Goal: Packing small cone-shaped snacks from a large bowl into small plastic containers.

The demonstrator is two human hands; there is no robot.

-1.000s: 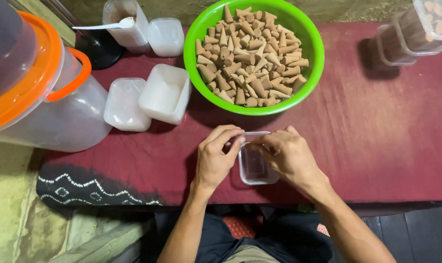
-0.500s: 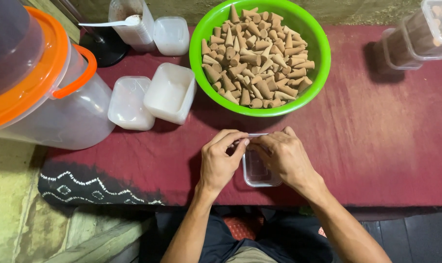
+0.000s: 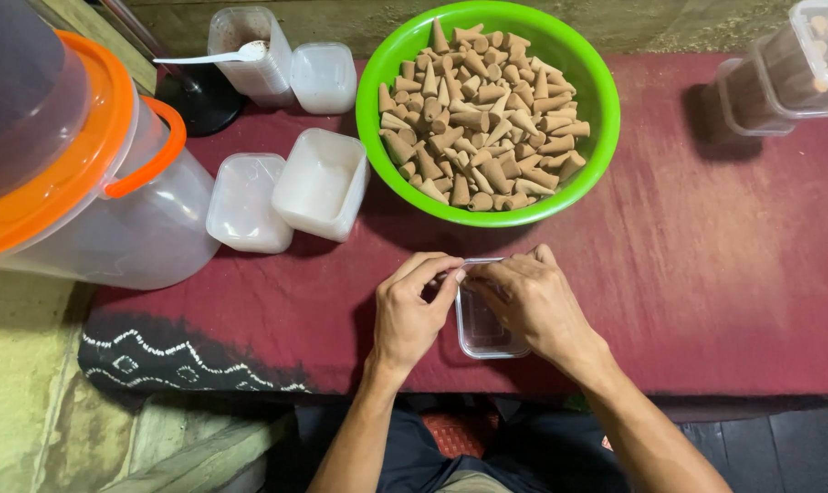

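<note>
A small clear plastic box (image 3: 483, 334) lies on the dark red cloth (image 3: 706, 274) near the front edge. My left hand (image 3: 412, 313) and my right hand (image 3: 531, 303) rest on either side of it, fingertips meeting over its far rim. Whether a cone is pinched between the fingers is hidden. Just beyond the hands stands a green bowl (image 3: 377, 128) heaped with brown cones (image 3: 478, 119).
Stacked white plastic boxes (image 3: 318, 183) and a lid (image 3: 247, 201) lie left of the bowl. A large clear bucket with an orange lid and handle (image 3: 85, 173) fills the left side. More boxes (image 3: 250, 46) with a white spoon stand behind. Filled clear boxes (image 3: 788, 73) sit top right.
Both hands stay at the small clear box; the fingers have shifted only slightly over its far rim.
</note>
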